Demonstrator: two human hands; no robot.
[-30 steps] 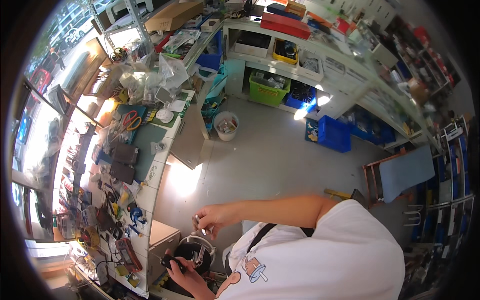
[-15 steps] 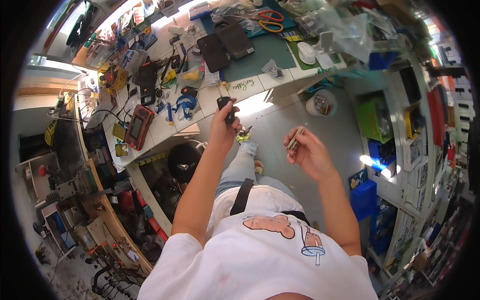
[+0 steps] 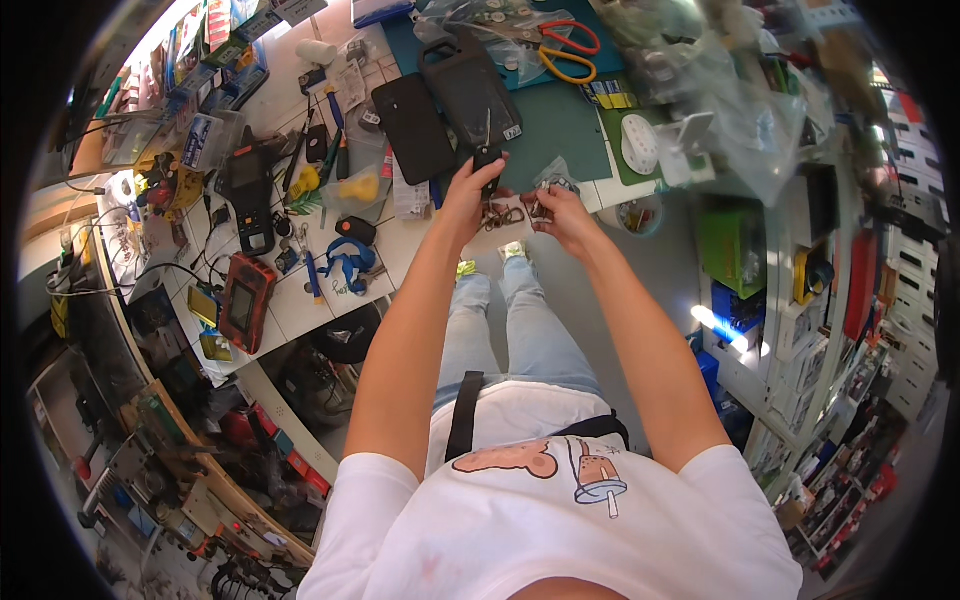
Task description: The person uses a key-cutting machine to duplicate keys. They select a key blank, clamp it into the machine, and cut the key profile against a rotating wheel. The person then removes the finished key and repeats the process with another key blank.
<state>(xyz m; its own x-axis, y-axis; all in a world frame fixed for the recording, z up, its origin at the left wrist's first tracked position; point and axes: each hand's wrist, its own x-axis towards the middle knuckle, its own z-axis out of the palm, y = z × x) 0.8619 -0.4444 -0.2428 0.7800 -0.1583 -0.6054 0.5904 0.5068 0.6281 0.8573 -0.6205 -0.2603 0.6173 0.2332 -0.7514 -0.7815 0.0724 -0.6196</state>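
Note:
My left hand (image 3: 464, 198) is closed around a black car key (image 3: 486, 158), whose slim metal blade points up toward the dark flat case on the bench. Below that hand hangs a metal ring with small items (image 3: 506, 214), just past the bench's front edge. My right hand (image 3: 566, 220) is pinched on small metallic pieces close to the ring. Their exact kind is too small to make out. A small clear plastic bag (image 3: 556, 174) lies beyond my right fingers on the bench edge.
On the tiled bench (image 3: 398, 242) lie a black tablet-like slab (image 3: 412, 128), a dark case with a handle (image 3: 468, 85), orange-handled scissors (image 3: 568, 50), a white mouse (image 3: 639, 144) and a red handheld device (image 3: 249, 302). Shelves with a green bin (image 3: 732, 250) stand at right.
I have come closer to the bench. Both hands moved up to its front edge, and my right hand swung left, near my left. The metal blade now shows clearly above the key.

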